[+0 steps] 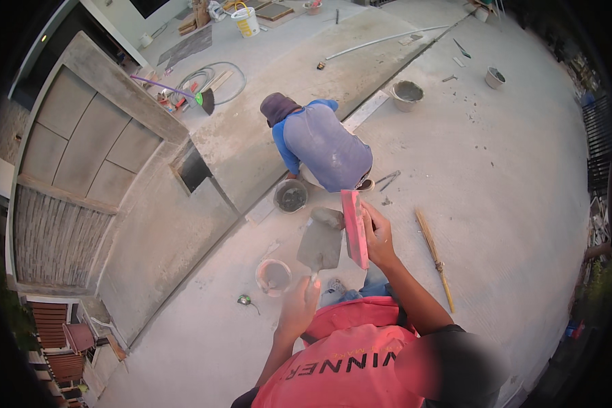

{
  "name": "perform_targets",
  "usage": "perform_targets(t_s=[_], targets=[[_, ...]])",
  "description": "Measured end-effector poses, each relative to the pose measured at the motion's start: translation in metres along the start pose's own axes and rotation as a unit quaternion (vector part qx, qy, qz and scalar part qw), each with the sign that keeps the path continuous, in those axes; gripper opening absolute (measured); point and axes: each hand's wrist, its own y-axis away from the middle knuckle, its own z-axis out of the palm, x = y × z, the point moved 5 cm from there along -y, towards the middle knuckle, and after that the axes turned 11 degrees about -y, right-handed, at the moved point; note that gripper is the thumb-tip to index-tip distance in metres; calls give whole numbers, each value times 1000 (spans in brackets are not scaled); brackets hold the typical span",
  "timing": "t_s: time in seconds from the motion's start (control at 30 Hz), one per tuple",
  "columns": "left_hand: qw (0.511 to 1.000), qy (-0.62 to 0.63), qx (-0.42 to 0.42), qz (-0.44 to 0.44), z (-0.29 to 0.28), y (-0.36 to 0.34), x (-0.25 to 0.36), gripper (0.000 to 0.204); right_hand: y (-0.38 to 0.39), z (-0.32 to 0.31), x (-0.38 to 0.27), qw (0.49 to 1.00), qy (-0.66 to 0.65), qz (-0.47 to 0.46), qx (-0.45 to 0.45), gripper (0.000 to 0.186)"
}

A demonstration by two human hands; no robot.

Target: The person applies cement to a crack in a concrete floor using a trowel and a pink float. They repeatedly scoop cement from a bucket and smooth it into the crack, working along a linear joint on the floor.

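My left hand point(299, 304) is closed round the handle of a trowel point(321, 248). Its broad grey blade points away from me and carries a lump of wet mortar point(328, 217) near the far end. Just right of the blade, my right hand point(378, 234) grips a red plastering float point(353, 231), held on edge with its face toward the trowel. Whether the float touches the mortar I cannot tell. Below the trowel on the left stands a pale bucket point(259, 272) with grey mix inside. A second bucket point(277, 204), holding darker mortar, sits farther off beside a crouching co-worker point(326, 146).
A straight groove point(183, 284) crosses the concrete floor diagonally. At right lies a stick broom point(432, 245). Behind the co-worker are a mortar bucket point(407, 105), a smaller bucket point(494, 81) and a long pipe point(387, 39). An open pit point(195, 170) lies by the left wall.
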Motion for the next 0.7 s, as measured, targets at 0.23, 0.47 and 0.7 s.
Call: perform_targets(t_s=[0.23, 0.47, 0.7], targets=[[987, -86, -123, 54, 73, -59, 117, 42, 7, -117, -65, 962, 235, -116, 70, 39], [961, -82, -252, 79, 221, -139, 225, 43, -22, -275, -97, 910, 390, -116, 81, 43], [943, -76, -278, 164, 343, -203, 353, 38, -65, -490, -113, 991, 46, 32, 124, 39]])
